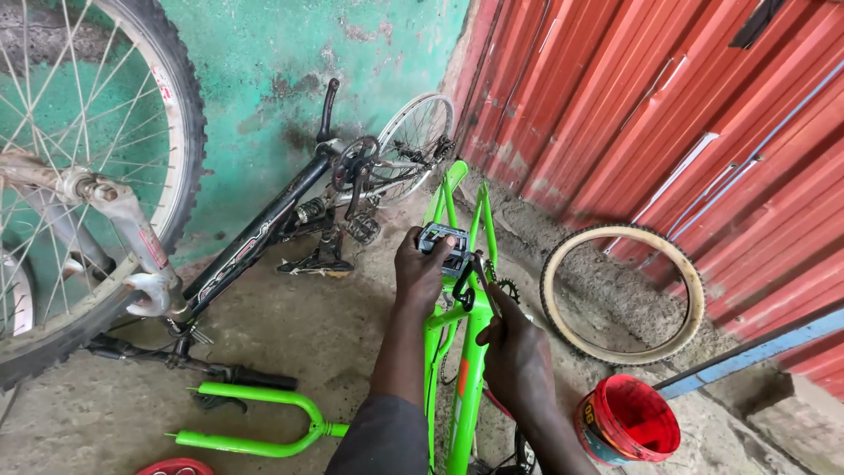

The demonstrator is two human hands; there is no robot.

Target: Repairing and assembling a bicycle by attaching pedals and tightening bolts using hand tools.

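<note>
Both hands work the green frame — left hand clasping the pedal steady, right hand clenched on a tool at the crank.

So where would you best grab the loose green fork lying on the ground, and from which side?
Probably by its short stem, reaching down from above. The green fork lies flat on the concrete, its two legs spread wide apart, while the stem is one narrow tube that fingers can close around.

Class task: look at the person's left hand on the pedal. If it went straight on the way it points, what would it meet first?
Most likely the green bike frame just beyond the pedal that the left hand grips; behind that lies the black bike's rear wheel. Depth is hard to judge.
</note>
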